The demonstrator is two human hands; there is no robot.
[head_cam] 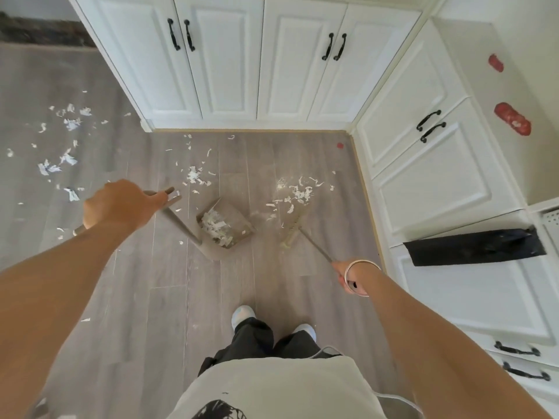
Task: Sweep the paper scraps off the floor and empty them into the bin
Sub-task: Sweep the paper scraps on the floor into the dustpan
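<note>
Left hand (121,204): the fingers are curled tightly round the top grip of the dustpan's long handle.
Right hand (348,278): the end of the broom's thin handle is held; the fingers are mostly hidden behind the wrist, where a pale bracelet (361,276) is worn.
Dustpan (240,223): it is set on the floor ahead of the left fingers and to their right, with a heap of white scraps inside.
Broom (293,231): the bristle head is laid on the floor ahead of the right fingers, just beside the dustpan.
Paper scraps (298,193): one cluster is found just beyond the bristles, another beyond the left fingertips, and more are strewn well apart to the left of the left hand.
Floor (181,297): grey wood-look planks are seen, dusted with small white bits.
Cabinets (223,71): white panelled doors with black handles are ranged along the far side and to the right of the right hand, meeting in a corner.
Black bag (475,246): it is seen against the cabinets, to the right of the right fingers.
</note>
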